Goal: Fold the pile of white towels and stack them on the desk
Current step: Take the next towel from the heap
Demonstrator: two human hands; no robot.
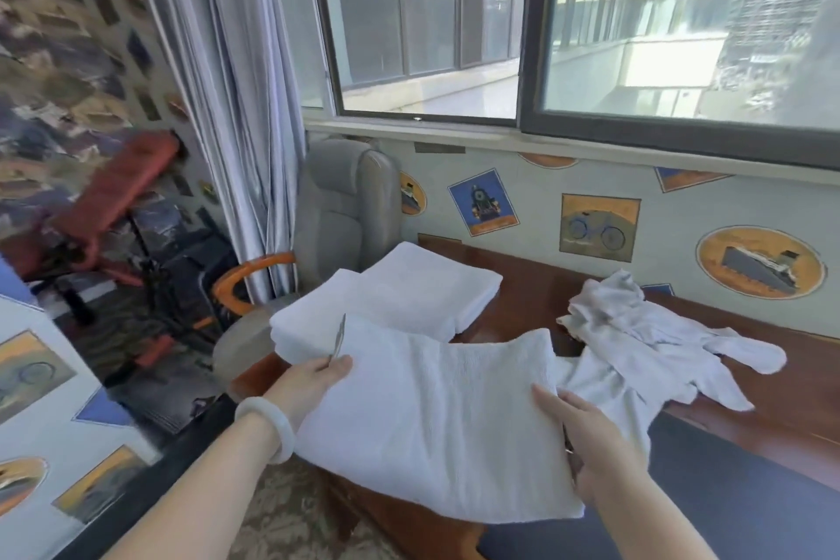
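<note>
One wide camera on my head looks forward and down, close over the counter (527,300), facing the window (427,14) wall beyond it; the room bends at the edges.

Sunlit window (500,14), grey armchair (350,200), patterned wallpaper (600,227)

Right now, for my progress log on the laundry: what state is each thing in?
Held towel: folded, gripped at both sides.
Left hand: grips the towel's left edge, thumb on top.
Right hand: grips its right edge, thumb on top.
Stacked towels: folded, piled on the desk.
Loose towels: unfolded, crumpled on the desk.
Curtain: drawn aside.
</note>
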